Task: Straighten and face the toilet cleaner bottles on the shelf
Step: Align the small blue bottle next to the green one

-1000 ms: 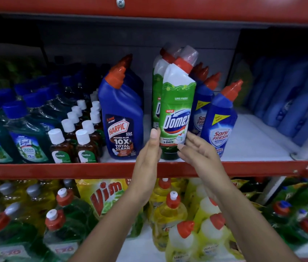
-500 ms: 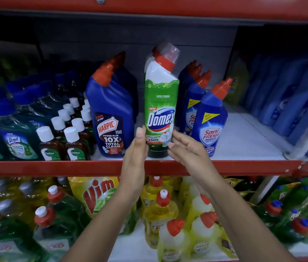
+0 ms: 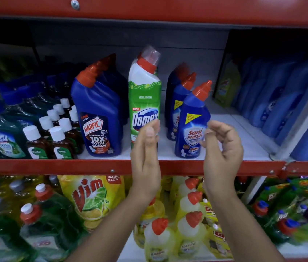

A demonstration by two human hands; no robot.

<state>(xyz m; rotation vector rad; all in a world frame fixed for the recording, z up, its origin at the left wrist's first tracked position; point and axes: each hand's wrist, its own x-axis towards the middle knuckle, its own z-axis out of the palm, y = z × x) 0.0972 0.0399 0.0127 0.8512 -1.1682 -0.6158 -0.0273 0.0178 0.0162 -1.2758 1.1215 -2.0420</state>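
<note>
- The green Domex bottle (image 3: 144, 103) stands upright at the shelf's front, label facing out, about centre of view.
- At its 9 o'clock, just beside it, stands the blue Harpic bottle (image 3: 98, 121), label forward, with more blue bottles behind.
- At its 3 o'clock stands the Sani Fresh bottle (image 3: 193, 127), label forward, leaning slightly; two more of its kind line up behind it.
- All stand on the white shelf (image 3: 243, 146) with its red front edge.
- The left hand (image 3: 145, 154) is raised in front of the Domex label's lower part, fingers (image 3: 150, 130) straight and together, grasping nothing; whether they touch the bottle cannot be told.
- The right hand (image 3: 223, 148) hangs at 3 o'clock of the Sani Fresh bottle, fingers loosely curled and released, fingertips near the bottle's side.
- At far 9 o'clock stand small brown Dettol bottles (image 3: 60, 144) with white caps.
- At 6 o'clock, on the lower shelf, a yellow Vim pack (image 3: 92, 197) shows.
</note>
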